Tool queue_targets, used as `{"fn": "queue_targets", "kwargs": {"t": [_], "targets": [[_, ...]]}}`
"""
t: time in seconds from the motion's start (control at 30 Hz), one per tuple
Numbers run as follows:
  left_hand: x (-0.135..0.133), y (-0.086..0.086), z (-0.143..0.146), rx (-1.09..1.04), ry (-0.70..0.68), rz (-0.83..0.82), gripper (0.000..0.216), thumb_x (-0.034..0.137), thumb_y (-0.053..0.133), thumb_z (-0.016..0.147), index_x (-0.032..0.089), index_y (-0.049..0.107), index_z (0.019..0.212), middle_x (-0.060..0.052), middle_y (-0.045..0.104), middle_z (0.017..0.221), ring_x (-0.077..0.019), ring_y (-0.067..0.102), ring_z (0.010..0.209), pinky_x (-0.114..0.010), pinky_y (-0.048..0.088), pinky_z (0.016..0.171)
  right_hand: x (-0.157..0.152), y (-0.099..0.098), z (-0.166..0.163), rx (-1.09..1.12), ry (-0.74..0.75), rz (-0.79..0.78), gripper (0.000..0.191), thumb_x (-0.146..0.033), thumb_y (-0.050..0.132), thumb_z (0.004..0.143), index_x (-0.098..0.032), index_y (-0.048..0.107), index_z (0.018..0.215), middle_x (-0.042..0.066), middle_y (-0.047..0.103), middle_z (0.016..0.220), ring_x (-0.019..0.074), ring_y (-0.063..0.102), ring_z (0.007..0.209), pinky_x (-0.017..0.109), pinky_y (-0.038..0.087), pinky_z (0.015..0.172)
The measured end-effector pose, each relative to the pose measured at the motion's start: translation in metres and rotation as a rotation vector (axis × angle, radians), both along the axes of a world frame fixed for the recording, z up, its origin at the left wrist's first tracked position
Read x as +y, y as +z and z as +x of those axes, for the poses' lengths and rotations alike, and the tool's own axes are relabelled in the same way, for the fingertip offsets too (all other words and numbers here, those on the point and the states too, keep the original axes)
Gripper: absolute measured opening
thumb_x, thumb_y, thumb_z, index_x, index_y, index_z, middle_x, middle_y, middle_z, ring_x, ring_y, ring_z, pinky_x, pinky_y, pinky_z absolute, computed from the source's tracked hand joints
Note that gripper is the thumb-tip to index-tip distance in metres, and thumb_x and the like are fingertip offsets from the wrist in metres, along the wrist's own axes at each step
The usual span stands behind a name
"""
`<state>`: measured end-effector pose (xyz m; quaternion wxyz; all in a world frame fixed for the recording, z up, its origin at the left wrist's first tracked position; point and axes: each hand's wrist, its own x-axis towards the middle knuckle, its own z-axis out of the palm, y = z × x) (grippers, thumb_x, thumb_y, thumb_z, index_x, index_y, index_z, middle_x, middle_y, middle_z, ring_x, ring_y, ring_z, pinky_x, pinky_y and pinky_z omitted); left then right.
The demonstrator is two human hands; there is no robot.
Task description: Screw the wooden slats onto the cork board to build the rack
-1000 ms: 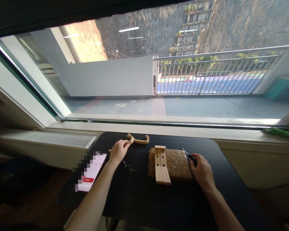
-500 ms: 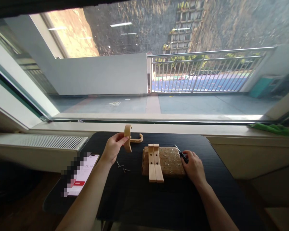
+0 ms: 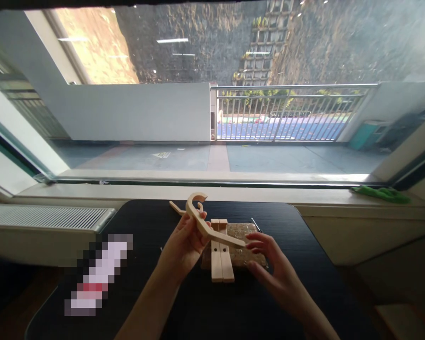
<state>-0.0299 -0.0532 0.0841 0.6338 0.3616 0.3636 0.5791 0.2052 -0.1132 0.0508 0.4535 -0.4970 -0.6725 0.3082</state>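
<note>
My left hand (image 3: 187, 241) grips a pale wooden hook (image 3: 212, 232), its curled end up and its straight arm slanting down to the right. Beside that arm's tip is my right hand (image 3: 267, 259), fingers and thumb apart; whether a fingertip touches the wood I cannot tell. Below, two wooden pieces with holes (image 3: 221, 267) lie side by side across a brown, film-wrapped block (image 3: 239, 243). A screwdriver (image 3: 256, 224) rests at the block's far right corner, its handle partly hidden by my right hand. A second wooden hook (image 3: 177, 208) lies behind my left hand, mostly covered.
The dark table (image 3: 156, 307) stands against a window sill (image 3: 156, 192). A phone-shaped blurred patch (image 3: 99, 274) is at the table's left, near a white radiator (image 3: 46, 219). A green cloth (image 3: 380, 193) lies on the sill at right.
My left hand has brought the hook right and nearer, turning its straight arm rightward. My right hand has let go of the screwdriver and moved left toward the hook. The view has shifted slightly.
</note>
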Motion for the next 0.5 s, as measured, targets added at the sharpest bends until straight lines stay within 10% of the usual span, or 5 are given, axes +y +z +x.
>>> {"fn": "queue_targets", "kwargs": {"t": [0.1,0.27,0.5], "targets": [[-0.009,-0.003,0.021,-0.147,-0.053,-0.039,0.026,0.04,0.069,0.085,0.025,0.066,0.105,-0.001,0.075,0.098,-0.017,0.073,0.09,-0.029,0.06,0.08,-0.011,0.013,-0.013,0.265,0.156,-0.044,0.036,-0.029,0.066,0.088,-0.026,0.054,0.121,0.002,0.07,0.088,0.0183,0.068,0.083,0.031,0.057,0.076],[-0.027,-0.004,0.039,-0.241,-0.211,-0.135,0.036,0.043,0.083,0.07,0.021,0.07,0.096,-0.002,0.076,0.089,-0.0156,0.073,0.083,-0.026,0.058,0.077,-0.013,0.017,-0.014,0.45,-0.002,0.036,0.011,-0.032,0.069,0.088,-0.022,0.069,0.092,0.001,0.064,0.076,0.0115,0.058,0.06,0.021,0.05,0.053],[-0.039,-0.025,0.015,0.213,0.063,-0.056,0.034,0.046,0.073,0.077,0.015,0.068,0.092,-0.002,0.069,0.068,-0.0118,0.061,0.059,-0.021,0.048,0.055,-0.017,0.03,0.005,0.108,-0.06,0.361,0.019,-0.016,0.061,0.091,-0.028,0.067,0.106,0.008,0.071,0.107,0.025,0.068,0.106,0.037,0.059,0.083]]}}
